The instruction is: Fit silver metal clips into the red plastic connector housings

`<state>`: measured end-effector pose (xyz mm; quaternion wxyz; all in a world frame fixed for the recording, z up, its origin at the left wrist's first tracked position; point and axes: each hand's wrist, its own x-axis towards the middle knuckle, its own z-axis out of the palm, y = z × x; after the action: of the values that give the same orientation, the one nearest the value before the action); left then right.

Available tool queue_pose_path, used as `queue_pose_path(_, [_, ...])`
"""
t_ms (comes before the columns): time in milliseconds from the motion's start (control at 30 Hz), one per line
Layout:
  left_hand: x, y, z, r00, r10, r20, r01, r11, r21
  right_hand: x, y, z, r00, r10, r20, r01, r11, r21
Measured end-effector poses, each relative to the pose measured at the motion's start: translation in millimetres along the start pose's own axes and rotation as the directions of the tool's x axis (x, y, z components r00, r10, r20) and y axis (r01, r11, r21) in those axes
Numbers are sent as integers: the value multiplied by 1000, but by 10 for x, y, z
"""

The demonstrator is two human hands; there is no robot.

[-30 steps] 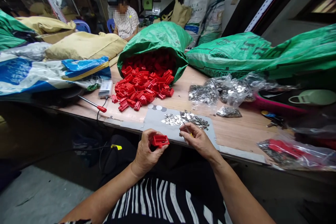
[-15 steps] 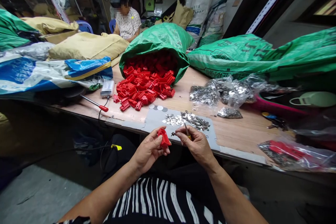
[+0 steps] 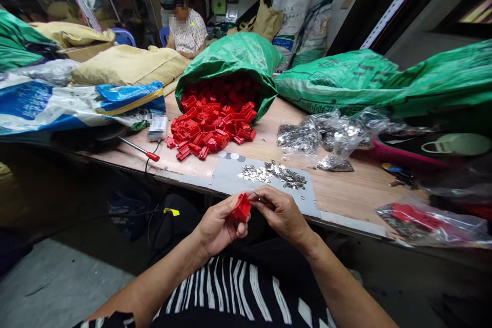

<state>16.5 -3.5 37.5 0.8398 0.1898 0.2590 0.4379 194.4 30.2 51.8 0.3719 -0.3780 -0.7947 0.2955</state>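
My left hand (image 3: pixel 217 224) is closed round a small red plastic housing (image 3: pixel 241 208), its hollow side turned up, held above my lap just off the table's front edge. Against the right side of that housing, my right hand (image 3: pixel 283 214) pinches a small dark metal part (image 3: pixel 257 196), mostly hidden by the fingers. The thin tool with a bit of yellow, seen in this hand earlier, cannot be made out now. Beyond the hands, shiny flat metal pieces (image 3: pixel 253 174) and darker metal pieces (image 3: pixel 288 175) lie heaped on a grey mat (image 3: pixel 226 177).
Red housings (image 3: pixel 209 133) spill from a green sack (image 3: pixel 234 54) on the table. Bags of metal parts (image 3: pixel 300 138) and a pink basket (image 3: pixel 395 151) stand right. A red-handled tool (image 3: pixel 151 156) lies left. Another person (image 3: pixel 186 31) sits across.
My right hand has moved left, bringing the metal part up to the red housing. My left hand has tilted the housing so more of its inside shows.
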Motion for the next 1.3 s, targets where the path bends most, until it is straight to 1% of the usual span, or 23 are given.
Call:
queue_pose_path(133, [-5, -6, 9, 1000, -2, 0, 2, 1000, 28, 16, -20, -36, 998, -39, 50, 40, 999, -34])
queue_pose_path(233, [-4, -6, 10, 1000, -10, 7, 10, 1000, 21, 27, -36, -43, 997, -59, 48, 62, 997, -51])
queue_pose_path(400, [5, 2, -14, 998, -58, 22, 59, 998, -39, 30, -78, -43, 996, -83, 31, 84, 994, -64])
queue_pose_path(533, [8, 4, -33, 998, -51, 41, 54, 996, -71, 26, -92, -63, 995, -93, 25, 95, 992, -88])
queue_pose_path(700, [11, -19, -15, 997, -68, 42, 70, 996, -61, 22, -89, -75, 994, -93, 64, 99, 990, -102])
queue_pose_path(833, [20, -25, -7, 995, -79, 61, 83, 994, -68, 29, -87, -107, 991, 2, 135, 5, 999, -53])
queue_pose_path(933, [21, -5, -7, 996, -75, 47, 79, 993, -85, 29, -56, -153, 977, 92, 191, -105, 993, 59])
queue_pose_path(1033, [14, 16, -3, 997, -72, 42, 75, 994, -77, 16, 11, -175, 964, 214, 156, -238, 959, 154])
queue_pose_path(1100, [10, 19, 3, 997, -70, 42, 73, 995, -66, 5, 62, -160, 952, 270, 142, -294, 938, 183])
queue_pose_path(1300, [14, -4, 14, 996, -78, 30, 79, 997, -25, -11, 173, -39, 939, 285, 193, -329, 906, 266])
